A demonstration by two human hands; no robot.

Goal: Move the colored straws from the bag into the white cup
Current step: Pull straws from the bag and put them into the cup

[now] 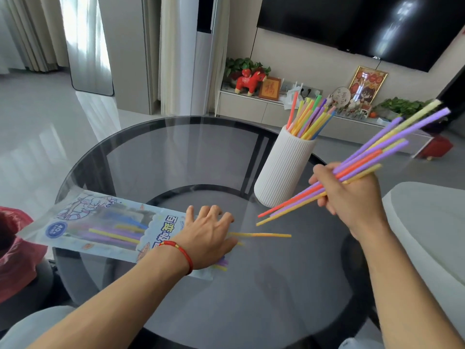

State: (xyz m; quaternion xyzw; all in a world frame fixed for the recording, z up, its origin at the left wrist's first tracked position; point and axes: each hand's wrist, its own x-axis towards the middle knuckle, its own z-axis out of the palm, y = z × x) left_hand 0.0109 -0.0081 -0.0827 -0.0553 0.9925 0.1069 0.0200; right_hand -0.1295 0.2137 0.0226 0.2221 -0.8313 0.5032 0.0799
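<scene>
A printed plastic straw bag (100, 226) lies flat on the left of the round glass table (176, 152), with a few yellow, purple and blue straws still inside. My left hand (208, 235) presses flat on the bag's open end, fingers spread. One yellow straw (261, 235) lies loose on the glass just right of that hand. My right hand (349, 195) grips a bundle of purple, orange and yellow straws (377, 153), held in the air to the right of the ribbed white cup (284, 170). The cup stands upright and holds several colored straws (308, 117).
A red cloth item (15, 248) lies off the table's left edge. A white cushioned seat (427, 222) sits at the right. Behind the table stand a low TV shelf with ornaments (251, 79) and a wall television (364, 23).
</scene>
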